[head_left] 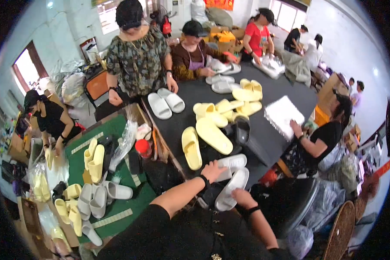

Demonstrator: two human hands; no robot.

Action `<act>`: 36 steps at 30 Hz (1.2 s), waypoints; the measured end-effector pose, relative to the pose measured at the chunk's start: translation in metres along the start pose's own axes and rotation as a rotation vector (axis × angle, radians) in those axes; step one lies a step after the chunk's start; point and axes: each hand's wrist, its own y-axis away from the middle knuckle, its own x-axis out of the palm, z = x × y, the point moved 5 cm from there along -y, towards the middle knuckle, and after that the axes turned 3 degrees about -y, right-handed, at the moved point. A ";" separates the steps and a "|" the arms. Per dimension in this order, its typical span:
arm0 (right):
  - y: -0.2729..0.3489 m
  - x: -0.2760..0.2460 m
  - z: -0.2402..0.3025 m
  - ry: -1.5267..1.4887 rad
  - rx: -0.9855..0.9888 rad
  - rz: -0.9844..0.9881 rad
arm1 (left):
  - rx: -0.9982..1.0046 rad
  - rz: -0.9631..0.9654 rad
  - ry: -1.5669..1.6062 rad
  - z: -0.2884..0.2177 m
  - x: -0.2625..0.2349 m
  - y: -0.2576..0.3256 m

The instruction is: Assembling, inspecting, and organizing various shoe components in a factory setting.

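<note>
My left hand [212, 172] is at the near left edge of a white slide slipper [234, 162] on the black table, its fingers bent against it. A second white slipper [232, 190] is tilted at the table's near edge, with my right hand [244, 198] closed on its right side. Just beyond lie a yellow slipper [191, 148] and a larger-looking yellow slipper [214, 136]. A black slipper [242, 130] rests to their right. My fingertips are partly hidden against the slippers.
More yellow slippers [210, 114] and a grey pair [166, 103] lie on the black table [182, 138]. A green table [130, 221] at left bears several slippers and a red-lidded jar [143, 148]. Co-workers stand or sit around; one's hand rests on white sheets [284, 117].
</note>
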 end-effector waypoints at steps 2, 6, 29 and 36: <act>-0.001 -0.003 -0.007 0.071 -0.072 -0.015 | 0.025 -0.025 -0.043 0.004 0.008 -0.002; -0.006 -0.027 0.003 -0.060 0.098 -0.019 | -0.028 0.073 0.094 0.020 0.007 -0.001; 0.016 -0.031 0.001 -0.252 0.231 -0.011 | -0.044 -0.165 0.038 -0.027 -0.008 -0.031; -0.002 -0.036 0.019 -0.291 0.081 -0.043 | -0.249 -0.024 -0.091 -0.014 -0.031 0.010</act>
